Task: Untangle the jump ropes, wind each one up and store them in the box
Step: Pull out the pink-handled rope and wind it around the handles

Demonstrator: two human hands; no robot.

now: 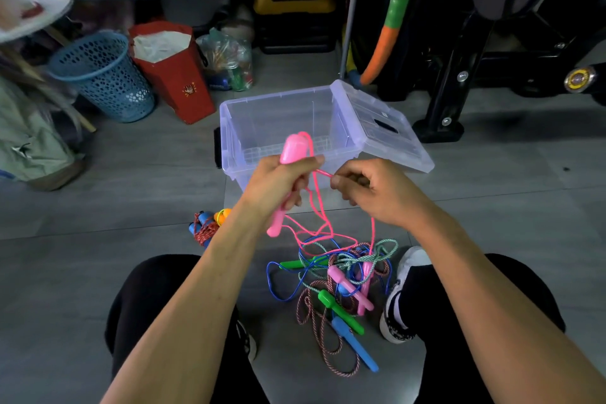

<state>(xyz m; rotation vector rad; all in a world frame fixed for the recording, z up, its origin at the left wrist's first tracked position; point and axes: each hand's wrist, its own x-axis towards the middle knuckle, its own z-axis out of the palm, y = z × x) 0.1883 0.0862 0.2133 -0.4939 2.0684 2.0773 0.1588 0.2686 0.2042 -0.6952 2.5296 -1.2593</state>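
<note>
My left hand [278,184] grips a pink jump-rope handle [290,149] upright in front of the clear plastic box [278,128], whose lid [380,128] is open to the right. My right hand [370,190] pinches the pink cord [323,173] just right of the handle. The cord hangs down in loops to a tangled pile of ropes [344,275] on the floor between my feet, with green, blue and pink handles in it. A wound rope with blue handles [205,228] lies on the floor to the left. The box holds no ropes.
A blue mesh basket [105,75] and a red bag [173,72] stand at the back left. Black exercise equipment [475,43] stands at the back right. My knees and a white shoe [403,292] flank the rope pile on the grey floor.
</note>
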